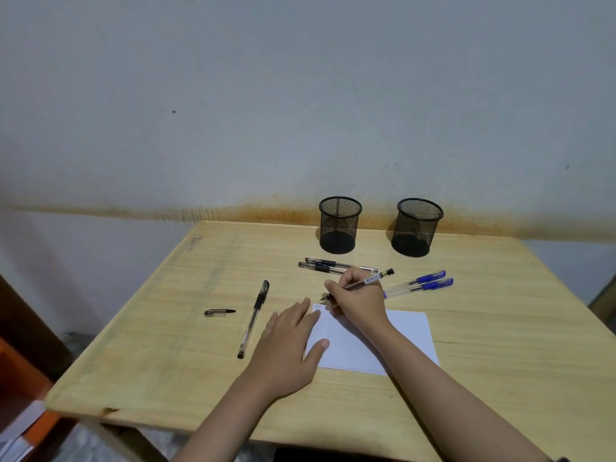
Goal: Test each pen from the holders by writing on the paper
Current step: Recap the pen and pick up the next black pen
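A white sheet of paper (405, 338) lies on the wooden table (186, 295). My right hand (358, 300) grips an uncapped black pen (375, 279), with the tip at the paper's far left corner beside faint marks. My left hand (288, 345) lies flat, fingers spread, pressing the paper's left edge. Two black mesh holders (339, 225) (416, 227) stand at the back and look empty. Two black pens (328, 265) lie in front of the left holder. Two blue pens (421, 284) lie right of my right hand. A capped black pen (254, 318) and a loose cap (218, 312) lie to the left.
The table stands against a grey wall (300, 95) with a rusty stain along its back edge. An orange object (20, 395) sits on the floor at the lower left. A chipped spot marks the table's near left edge (111, 410).
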The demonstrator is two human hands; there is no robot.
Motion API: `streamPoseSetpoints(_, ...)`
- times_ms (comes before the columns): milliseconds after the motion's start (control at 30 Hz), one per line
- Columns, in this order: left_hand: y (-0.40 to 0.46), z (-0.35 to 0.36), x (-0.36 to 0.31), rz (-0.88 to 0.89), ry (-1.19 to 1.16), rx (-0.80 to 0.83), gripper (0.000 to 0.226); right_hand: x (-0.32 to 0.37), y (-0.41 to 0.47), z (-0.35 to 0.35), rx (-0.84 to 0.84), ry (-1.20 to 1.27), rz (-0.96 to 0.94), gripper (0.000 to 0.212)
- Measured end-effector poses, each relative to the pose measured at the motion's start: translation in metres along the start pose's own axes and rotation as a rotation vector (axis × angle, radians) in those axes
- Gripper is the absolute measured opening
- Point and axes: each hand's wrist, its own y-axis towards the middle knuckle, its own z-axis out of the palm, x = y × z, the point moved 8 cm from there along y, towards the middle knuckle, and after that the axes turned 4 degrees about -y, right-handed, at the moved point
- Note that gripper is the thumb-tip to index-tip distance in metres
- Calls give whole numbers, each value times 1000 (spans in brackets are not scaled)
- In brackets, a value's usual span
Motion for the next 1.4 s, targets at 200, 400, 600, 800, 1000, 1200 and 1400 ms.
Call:
streamPoseSetpoints(200, 1, 7, 3, -7, 30, 52, 65, -2, -1, -2, -37, -67, -23, 28)
streamPoseSetpoints(400, 2, 9, 4, -11, 39, 51, 61, -5, 2, 4, -6, -99, -12, 29)
streamPoseSetpoints(600, 2, 8, 2, -16, 34, 64, 59, -7, 4, 4, -17, -125, -14, 28)
streamPoseSetpoints(800, 0, 7, 1, -15, 26, 62, 57, -10, 4, 4, -9, -88, -12, 31)
streamPoseSetpoints(1000, 1, 8, 2, -15, 31, 62, 64, -9, 6, 2, -49, -129, -33, 34)
streamPoseSetpoints(1200, 1, 8, 2, -15, 32, 63, 62, -14, 9, 2, -46, -136, -29, 36)
streamPoseSetpoints(1400, 1, 8, 3, -14, 26, 52, 59, -25, 13, 2, -73, -128, -24, 33)
